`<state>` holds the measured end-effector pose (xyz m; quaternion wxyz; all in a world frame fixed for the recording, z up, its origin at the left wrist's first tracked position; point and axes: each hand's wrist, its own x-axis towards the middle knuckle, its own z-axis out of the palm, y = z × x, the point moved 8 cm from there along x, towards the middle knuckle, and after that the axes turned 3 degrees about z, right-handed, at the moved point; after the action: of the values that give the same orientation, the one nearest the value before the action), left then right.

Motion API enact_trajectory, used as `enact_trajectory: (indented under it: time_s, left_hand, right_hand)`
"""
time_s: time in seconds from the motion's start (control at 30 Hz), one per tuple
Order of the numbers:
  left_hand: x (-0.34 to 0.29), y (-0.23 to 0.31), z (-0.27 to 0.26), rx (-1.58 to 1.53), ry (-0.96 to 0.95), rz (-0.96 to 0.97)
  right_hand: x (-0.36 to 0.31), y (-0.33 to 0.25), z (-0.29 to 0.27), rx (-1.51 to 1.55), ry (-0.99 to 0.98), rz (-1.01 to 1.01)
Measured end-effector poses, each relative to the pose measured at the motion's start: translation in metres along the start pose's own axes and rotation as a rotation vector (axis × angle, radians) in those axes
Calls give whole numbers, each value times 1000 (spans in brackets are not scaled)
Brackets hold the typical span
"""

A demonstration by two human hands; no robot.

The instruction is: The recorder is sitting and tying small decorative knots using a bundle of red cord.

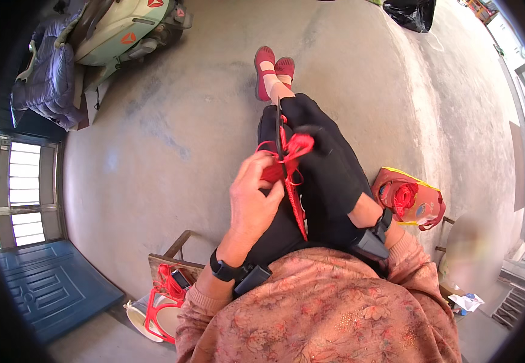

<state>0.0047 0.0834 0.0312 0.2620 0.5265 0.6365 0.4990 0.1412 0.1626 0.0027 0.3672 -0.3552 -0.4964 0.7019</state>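
Note:
Over my lap stands a thin flat piece with a dark edge, seen nearly edge-on, with red yarn work along its lower part. My left hand is bare and closed on its left side, thumb and fingers around red yarn. Loops of red yarn bunch on the right side of the piece. My right hand, in a black glove, is beside these loops. Its fingers are smeared and blend into my black trousers, so their grip does not show.
To my right stands a red bag with a ball of red yarn. A wooden stool at lower left has red cord by it, near a red-rimmed piece. A scooter is at upper left, a black plastic bag at upper right.

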Motion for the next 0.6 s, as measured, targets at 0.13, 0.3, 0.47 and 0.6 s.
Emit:
enact_trajectory:
  time_s: [0.13,0.3,0.47,0.6]
  left_hand:
    - [0,15,-30,7,102,18]
    - [-29,8,0,-792,-550,-460]
    - [-52,46,46,-1175,-1054,-411]
    - [-38,71,72,-1468,-1017,-380]
  right_hand:
    - [14,-41,-27,-20,70,-158]
    - [-3,-83,-39,-393,-115,120]
    - [-58,-137,-77,304,226,-26]
    - [-89,-136,-92,358,206,-79]
